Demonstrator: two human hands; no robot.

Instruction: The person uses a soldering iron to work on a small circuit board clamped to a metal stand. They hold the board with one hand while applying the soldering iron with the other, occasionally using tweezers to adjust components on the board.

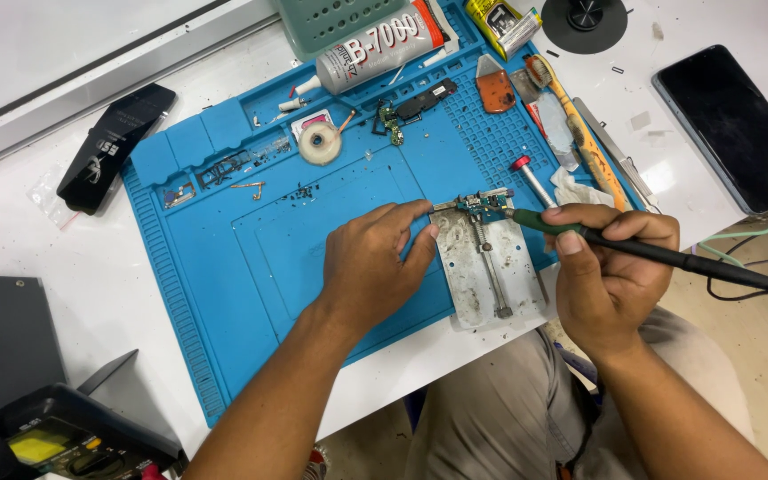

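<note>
1. Two hands work at the near edge of the bench [224, 71]. The right hand [611, 267] is curled shut around a soldering iron [668, 258], thumb and fingers pinching its green grip, with the black cable end running off to the right.
2. The left hand [371, 267] lies palm down on the blue silicone mat [224, 267]. Its fingers are loosely spread, and thumb and forefinger press against the left edge of a metal holder plate [491, 276].
3. The plate, stained and grey, sits on the mat's right part, between the two hands. A small circuit board [482, 204] is clamped at its far end, and the iron's tip touches that board from the right.
4. At the near left corner stands a multimeter [55, 440] with a yellow face, beside a dark grey case [2, 338].
5. Farther along the mat lie loose screws and small metal parts [224, 169], a roll of tape [320, 142] and a dark flex part [415, 107].
6. Right of the board are a red-capped tool [531, 178], a toothbrush [580, 133] and a white wipe [580, 191].
7. At the far edge lies a large glue tube [375, 49], partly over a green basket [331, 18].
8. A black phone [735, 124] lies far right on the bench, and another dark slab [117, 142] lies far left.
</note>
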